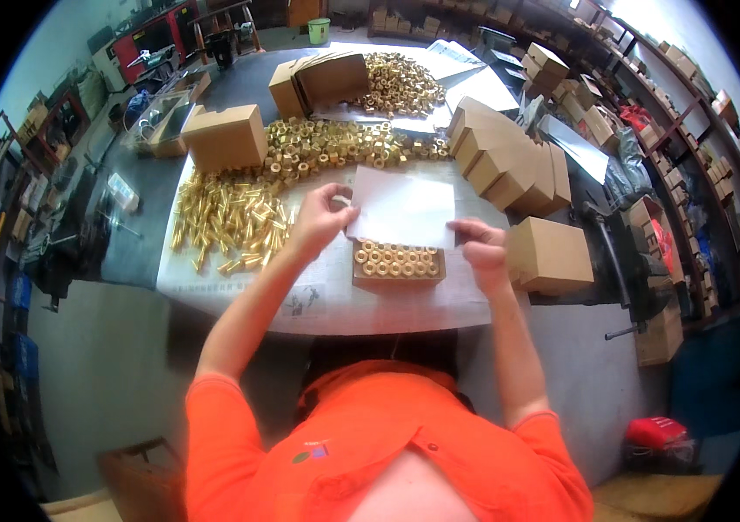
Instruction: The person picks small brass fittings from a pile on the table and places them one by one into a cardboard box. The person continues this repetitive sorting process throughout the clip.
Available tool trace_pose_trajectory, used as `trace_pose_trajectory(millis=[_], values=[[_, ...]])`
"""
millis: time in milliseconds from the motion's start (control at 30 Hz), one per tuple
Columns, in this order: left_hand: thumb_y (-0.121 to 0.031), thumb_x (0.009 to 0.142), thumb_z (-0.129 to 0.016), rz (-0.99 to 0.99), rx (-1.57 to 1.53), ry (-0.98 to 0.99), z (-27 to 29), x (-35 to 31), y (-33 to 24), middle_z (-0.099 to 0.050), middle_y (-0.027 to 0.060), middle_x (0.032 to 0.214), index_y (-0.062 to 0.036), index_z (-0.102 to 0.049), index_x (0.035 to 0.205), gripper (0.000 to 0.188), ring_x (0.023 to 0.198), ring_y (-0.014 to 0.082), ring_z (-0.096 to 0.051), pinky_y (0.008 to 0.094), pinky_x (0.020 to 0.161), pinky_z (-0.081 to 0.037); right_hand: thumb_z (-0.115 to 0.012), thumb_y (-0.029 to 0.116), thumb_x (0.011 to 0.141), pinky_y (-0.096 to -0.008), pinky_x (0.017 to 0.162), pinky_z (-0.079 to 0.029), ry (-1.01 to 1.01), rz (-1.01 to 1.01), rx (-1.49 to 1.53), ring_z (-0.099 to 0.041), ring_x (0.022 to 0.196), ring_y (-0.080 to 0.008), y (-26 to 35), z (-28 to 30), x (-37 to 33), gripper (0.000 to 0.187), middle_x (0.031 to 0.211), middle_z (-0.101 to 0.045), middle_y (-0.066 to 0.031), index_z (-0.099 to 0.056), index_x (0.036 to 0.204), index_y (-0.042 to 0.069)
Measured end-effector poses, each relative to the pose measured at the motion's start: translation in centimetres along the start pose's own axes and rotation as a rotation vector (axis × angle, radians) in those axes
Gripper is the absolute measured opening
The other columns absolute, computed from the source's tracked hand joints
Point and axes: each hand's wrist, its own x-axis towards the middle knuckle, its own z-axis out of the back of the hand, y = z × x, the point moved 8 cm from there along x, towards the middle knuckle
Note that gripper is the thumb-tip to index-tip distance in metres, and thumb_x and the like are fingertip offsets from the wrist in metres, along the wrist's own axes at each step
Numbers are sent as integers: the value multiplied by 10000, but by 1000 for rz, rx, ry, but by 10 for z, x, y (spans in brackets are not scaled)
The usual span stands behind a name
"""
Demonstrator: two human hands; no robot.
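Note:
Between my two hands a white sheet of paper [403, 206] is held up, tilted over an open cardboard box. My left hand [326, 216] pinches its left edge between thumb and fingers. At the lower right corner, my right hand [480, 241] grips the sheet with the fingers closed. Beneath the paper's near edge stands the cardboard box [394, 281]. Brass nuts [398, 261] sit in it in neat rows, and the sheet hides the box's far part. To the left of my left hand lies a loose heap of slim brass pins or fittings [229, 217].
Brass nuts [326, 146] are heaped behind the paper, with another pile [403, 83] farther back. Cardboard boxes stand at the left [226, 139], at the back [320, 83] and at the right [549, 254]. Nested cartons [509, 161] lean on the right. A vise [609, 248] edges the table.

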Motion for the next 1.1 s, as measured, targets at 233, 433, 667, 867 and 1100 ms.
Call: trace_pose_trajectory(millis=[233, 433, 667, 867, 1100], values=[[-50, 788, -643, 72, 477, 45, -10, -27, 26, -657, 153, 691, 21, -487, 1191, 439, 633, 214, -645, 348, 566, -474, -561, 83, 625, -305, 659, -493, 113, -1, -555, -606, 709, -245, -10, -19, -24, 389, 849, -639, -188, -702, 962, -51], [-35, 762, -623, -122, 751, 96, -26, -27, 9, -587, 128, 620, -21, -541, 1165, 411, 582, 245, -601, 367, 575, -451, -556, 137, 609, -401, 734, -494, 170, 72, -797, -575, 773, -341, -7, -29, -23, 354, 820, -583, -209, -703, 876, -43], [-115, 777, -587, -240, 1009, 159, -45, -28, 9, -610, 143, 618, -65, -641, 1025, 258, 627, 336, -624, 444, 599, -479, -575, 155, 588, -396, 829, -475, 283, 148, -1022, -527, 900, -364, -9, -51, -23, 256, 886, -558, -251, -655, 703, -59], [-118, 768, -574, -236, 1073, 205, -50, -28, 8, -624, 165, 638, -60, -650, 1003, 254, 660, 357, -634, 467, 626, -492, -601, 164, 587, -381, 811, -485, 375, 122, -1149, -528, 895, -341, -12, -62, -24, 229, 883, -557, -221, -651, 665, -46], [-186, 787, -601, -204, 1300, 308, -54, -28, 27, -647, 166, 682, -58, -649, 964, 223, 660, 344, -647, 457, 610, -507, -625, 153, 571, -347, 709, -462, 430, 185, -1329, -530, 882, -300, -15, -69, -21, 186, 870, -556, -170, -665, 674, 4]])
